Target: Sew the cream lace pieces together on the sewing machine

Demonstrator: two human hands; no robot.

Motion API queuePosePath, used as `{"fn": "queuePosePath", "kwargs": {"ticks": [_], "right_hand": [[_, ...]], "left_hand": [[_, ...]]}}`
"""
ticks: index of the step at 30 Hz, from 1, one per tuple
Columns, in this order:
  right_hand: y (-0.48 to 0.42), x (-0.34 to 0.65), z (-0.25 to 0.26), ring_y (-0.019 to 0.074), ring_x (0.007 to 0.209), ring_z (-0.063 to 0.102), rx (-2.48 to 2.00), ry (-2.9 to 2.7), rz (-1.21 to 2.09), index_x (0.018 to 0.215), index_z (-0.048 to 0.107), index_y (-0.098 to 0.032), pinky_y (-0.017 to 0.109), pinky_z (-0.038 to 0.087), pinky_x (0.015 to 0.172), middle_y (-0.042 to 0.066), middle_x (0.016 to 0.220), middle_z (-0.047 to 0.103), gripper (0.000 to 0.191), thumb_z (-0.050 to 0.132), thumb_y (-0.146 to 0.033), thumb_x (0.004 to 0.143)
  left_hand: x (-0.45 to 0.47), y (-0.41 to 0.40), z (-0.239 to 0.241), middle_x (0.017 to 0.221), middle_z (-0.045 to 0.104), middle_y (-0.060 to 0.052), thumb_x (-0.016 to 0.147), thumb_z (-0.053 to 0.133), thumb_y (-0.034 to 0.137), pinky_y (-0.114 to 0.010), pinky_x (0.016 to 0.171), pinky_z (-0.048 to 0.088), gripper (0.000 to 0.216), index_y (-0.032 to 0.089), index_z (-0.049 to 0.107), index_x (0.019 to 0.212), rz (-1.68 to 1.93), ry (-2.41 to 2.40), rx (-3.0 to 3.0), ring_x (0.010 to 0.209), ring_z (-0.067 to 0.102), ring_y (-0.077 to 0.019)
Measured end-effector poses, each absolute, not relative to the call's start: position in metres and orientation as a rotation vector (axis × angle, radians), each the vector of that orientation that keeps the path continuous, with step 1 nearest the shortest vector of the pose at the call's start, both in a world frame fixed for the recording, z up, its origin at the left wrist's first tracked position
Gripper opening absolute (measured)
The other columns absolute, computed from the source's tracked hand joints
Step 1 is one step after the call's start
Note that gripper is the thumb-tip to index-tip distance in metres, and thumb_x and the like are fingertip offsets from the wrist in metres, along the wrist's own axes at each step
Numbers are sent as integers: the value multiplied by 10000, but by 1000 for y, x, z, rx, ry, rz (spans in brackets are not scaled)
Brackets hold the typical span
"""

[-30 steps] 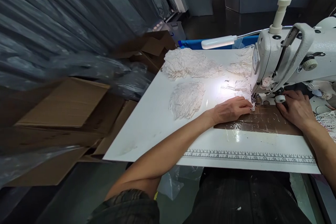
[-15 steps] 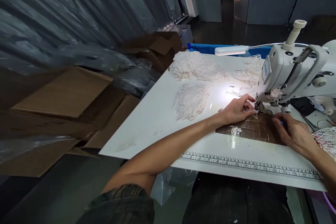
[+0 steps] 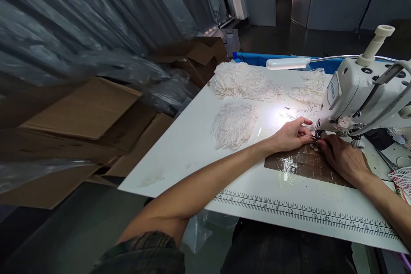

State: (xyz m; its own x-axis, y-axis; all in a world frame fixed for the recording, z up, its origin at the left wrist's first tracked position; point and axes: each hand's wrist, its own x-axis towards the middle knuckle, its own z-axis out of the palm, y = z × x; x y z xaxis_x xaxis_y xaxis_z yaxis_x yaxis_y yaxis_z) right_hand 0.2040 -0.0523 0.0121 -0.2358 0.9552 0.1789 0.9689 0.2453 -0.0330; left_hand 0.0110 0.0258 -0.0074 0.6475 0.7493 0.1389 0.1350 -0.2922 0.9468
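A white sewing machine (image 3: 345, 90) stands at the right of the white table. My left hand (image 3: 291, 134) is beside its needle area, thumb and fingers pinched on the edge of a small lace piece (image 3: 314, 147). Close against it on the right, my right hand (image 3: 343, 154) is closed, palm down. A thin dark metal tool (image 3: 314, 138) shows its tip between the two hands; its other end is hidden by my right fingers. Under both hands lies a brown, shiny sheet (image 3: 295, 163). The presser foot is partly hidden.
Piles of white lace (image 3: 236, 124) lie left of the machine, with a larger lace heap (image 3: 240, 80) behind. A lamp (image 3: 287, 64) lights the table. A printed ruler (image 3: 289, 210) runs along the front edge. Scissors (image 3: 387, 160) lie at right. Open cardboard boxes (image 3: 83, 107) stand left.
My right hand has moved left and inward, up to the needle area beside my left hand. The pointed tool tip now shows between them. The view has shifted slightly.
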Motion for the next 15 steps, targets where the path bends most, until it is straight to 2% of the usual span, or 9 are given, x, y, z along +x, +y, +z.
{"fn": "queuePosePath", "kwargs": {"ticks": [3,9,15], "right_hand": [[-51,205,9,250,698,638,-1832,-2307,-163,1060,634,-197,287,298,508,104,869,704,451,279,-471,1017],[-54,207,4,214,586,608,-1912,-2271,-54,1100,622,-219,267,240,476,65,802,697,421,299,-478,1020],[-49,204,12,226,648,626,-1883,-2336,-77,1060,621,-208,264,294,505,81,818,696,433,303,-499,1011]], "left_hand": [[9,27,-7,853,714,-57,836,663,220,-333,741,565,415,132,468,1191,703,679,1793,805,700,-168],[7,28,-5,833,715,-55,834,641,197,-324,722,568,402,123,469,1190,711,672,1787,806,703,-174],[8,25,-1,834,718,-44,830,631,175,-318,724,567,393,123,468,1184,703,720,1794,778,693,-159]]}}
